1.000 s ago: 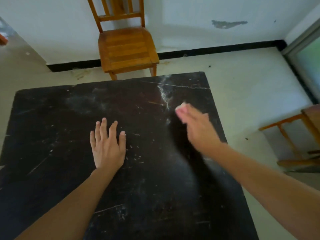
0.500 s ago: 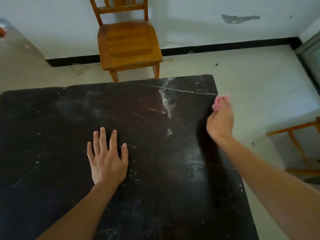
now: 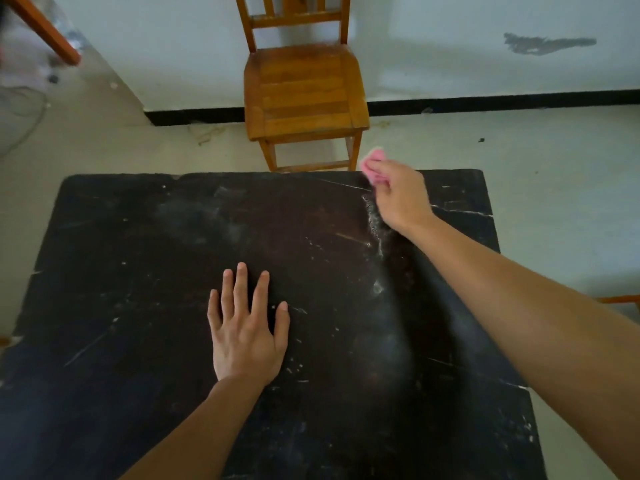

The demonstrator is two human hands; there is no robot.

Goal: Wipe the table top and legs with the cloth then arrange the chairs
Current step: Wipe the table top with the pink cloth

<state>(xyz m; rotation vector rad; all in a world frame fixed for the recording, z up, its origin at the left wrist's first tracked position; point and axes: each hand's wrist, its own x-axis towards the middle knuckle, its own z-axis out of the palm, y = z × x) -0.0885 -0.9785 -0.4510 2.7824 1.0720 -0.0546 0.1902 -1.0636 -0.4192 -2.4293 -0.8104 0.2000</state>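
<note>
A black, scratched and dusty table top (image 3: 138, 289) fills the lower view. My left hand (image 3: 246, 330) lies flat on it near the middle, fingers spread, holding nothing. My right hand (image 3: 398, 195) is at the table's far edge, closed on a small pink cloth (image 3: 372, 162) that sticks out past the fingers. A streak of white dust (image 3: 375, 233) runs just below that hand. A wooden chair (image 3: 304, 91) stands beyond the far edge, its back against the white wall.
Pale floor surrounds the table. A black skirting strip (image 3: 502, 102) runs along the wall. An orange wooden leg (image 3: 41, 29) shows at top left, and a sliver of another wooden piece (image 3: 620, 299) at the right edge.
My right hand with the cloth has swept from the table's right edge to its far edge. The view has tilted up, showing more of the chair. My left hand stays flat.
</note>
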